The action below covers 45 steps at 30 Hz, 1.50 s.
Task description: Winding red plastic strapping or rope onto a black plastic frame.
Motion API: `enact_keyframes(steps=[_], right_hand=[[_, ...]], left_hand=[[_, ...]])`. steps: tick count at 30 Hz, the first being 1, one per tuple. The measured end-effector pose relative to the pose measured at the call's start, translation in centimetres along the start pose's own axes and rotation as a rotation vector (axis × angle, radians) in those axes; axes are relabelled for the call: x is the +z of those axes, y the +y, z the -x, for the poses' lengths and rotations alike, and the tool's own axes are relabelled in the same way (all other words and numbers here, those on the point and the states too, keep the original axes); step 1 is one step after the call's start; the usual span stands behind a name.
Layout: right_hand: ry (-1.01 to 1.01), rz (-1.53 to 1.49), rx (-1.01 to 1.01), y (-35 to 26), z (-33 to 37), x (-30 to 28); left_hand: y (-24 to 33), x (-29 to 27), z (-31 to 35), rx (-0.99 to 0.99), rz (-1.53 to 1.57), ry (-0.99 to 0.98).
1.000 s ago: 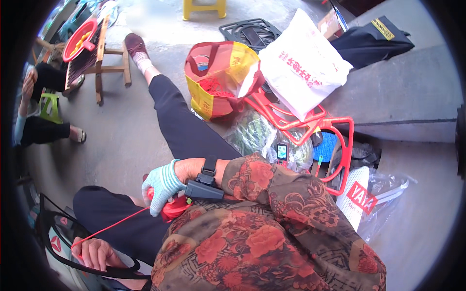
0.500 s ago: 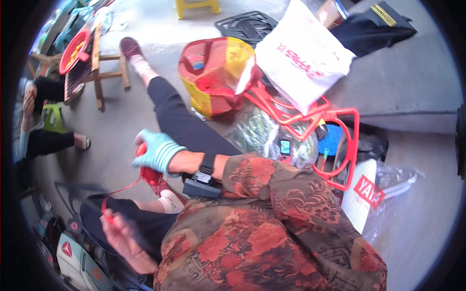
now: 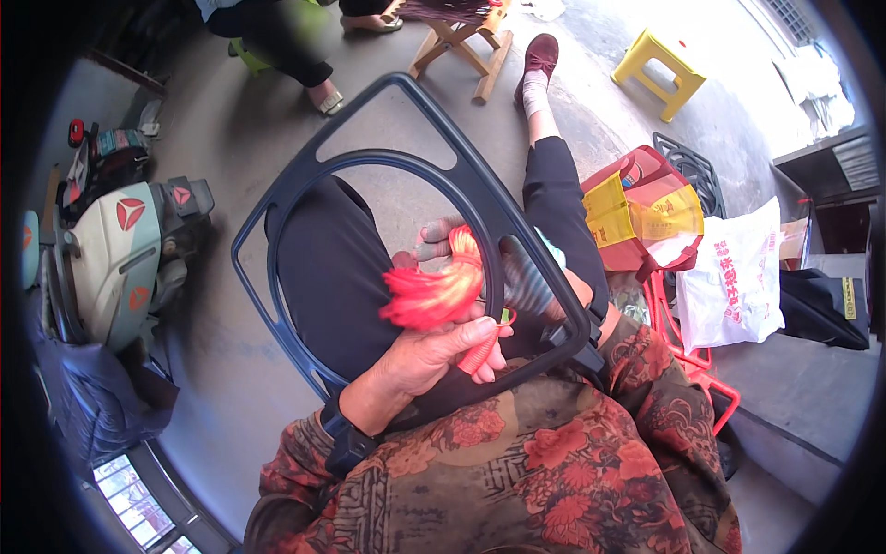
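Note:
A dark blue plastic frame (image 3: 475,189) with a large round opening lies tilted across my lap. My bare left hand (image 3: 415,365) is at the near right part of its ring, thumb and fingers closed on a tightly wound coil of red cord (image 3: 478,353). A thin loop of cord shows above the fingertips. My gloved right hand (image 3: 528,277) is partly hidden behind the ring. Its fingers reach through the opening and curl around a loose bundle of red cord (image 3: 438,291), whose frayed-looking end is smeared by motion.
To the right are a red-and-yellow bag (image 3: 637,217), a white plastic bag (image 3: 734,277) and red plastic frames (image 3: 660,309). A yellow stool (image 3: 660,69) stands ahead. Another person's leg (image 3: 286,46) shows near a wooden stand (image 3: 461,51). A white-and-grey machine (image 3: 115,258) is at left.
The view has turned left. My left hand, which was out to the left with the cord stretched, is now by the ring. The right hand and cord bundle have come to the frame.

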State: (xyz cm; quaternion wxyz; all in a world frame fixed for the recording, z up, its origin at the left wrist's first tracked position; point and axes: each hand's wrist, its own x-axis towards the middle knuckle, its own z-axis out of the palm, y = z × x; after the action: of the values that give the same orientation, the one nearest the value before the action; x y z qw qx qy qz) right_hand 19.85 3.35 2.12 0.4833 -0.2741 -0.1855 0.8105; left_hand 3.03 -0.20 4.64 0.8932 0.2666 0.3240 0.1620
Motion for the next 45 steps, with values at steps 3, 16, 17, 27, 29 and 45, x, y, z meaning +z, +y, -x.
enact_keyframes(steps=[3,16,17,27,29,45], right_hand=[[-0.114,-0.162,0.099,-1.1,-0.2,0.6],[-0.565,-0.385,0.157,-1.8,2.7,1.3],[-0.548,-0.302,0.185,-2.3,2.8,1.1],[-0.199,0.378,0.131,-3.9,2.9,0.6],[0.036,0.867,0.066,-3.4,3.5,0.2],[0.4,-0.463,-0.192,0.8,3.6,-6.1]], left_hand=[[-0.1,-0.2,0.3,0.037,-0.023,0.01],[-1.0,-1.0,0.3,0.191,0.019,-0.152],[-0.7,-0.5,0.4,0.112,-0.005,-0.108],[-0.6,-0.9,0.5,0.165,-0.045,0.072],[-1.1,-1.5,0.2,0.182,-0.048,0.173],[-0.1,-1.0,-0.1,0.232,-0.072,0.306]])
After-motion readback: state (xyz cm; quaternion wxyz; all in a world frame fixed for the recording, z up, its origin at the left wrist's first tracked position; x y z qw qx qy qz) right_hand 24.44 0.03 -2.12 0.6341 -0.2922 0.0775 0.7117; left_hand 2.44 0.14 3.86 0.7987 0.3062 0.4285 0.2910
